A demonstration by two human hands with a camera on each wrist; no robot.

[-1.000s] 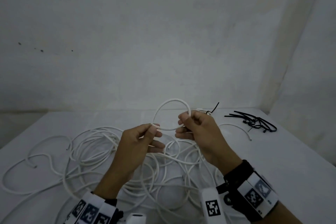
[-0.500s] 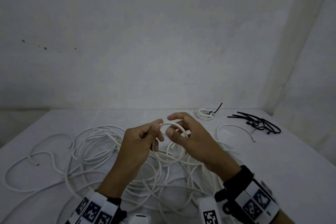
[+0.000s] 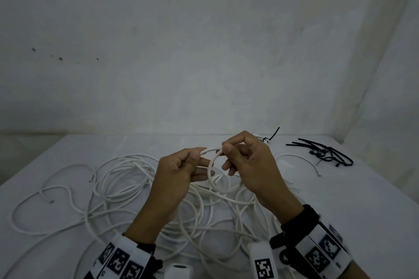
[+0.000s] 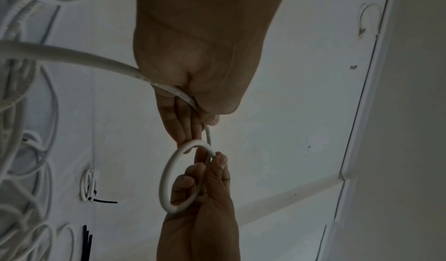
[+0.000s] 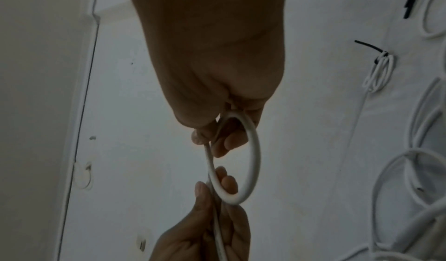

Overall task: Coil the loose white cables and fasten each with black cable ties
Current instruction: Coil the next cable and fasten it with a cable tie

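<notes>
White cable loop [image 3: 212,174] — table edge [image 3: 226,135] beyond

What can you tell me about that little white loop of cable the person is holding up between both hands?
The loop is one small, near-round turn of smooth, stiff-looking white cable, held in the air above the tangled cables on the table. The right hand pinches it at the top, fingers through the ring; the left hand grips the strand feeding it. No tie is on it yet.

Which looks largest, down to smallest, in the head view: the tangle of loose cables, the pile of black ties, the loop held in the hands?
1. tangle of loose cables, across most of the table.
2. pile of black ties and loop between the left hand and right hand: similar in apparent size, and the loop is nearer, so unranked.
</notes>
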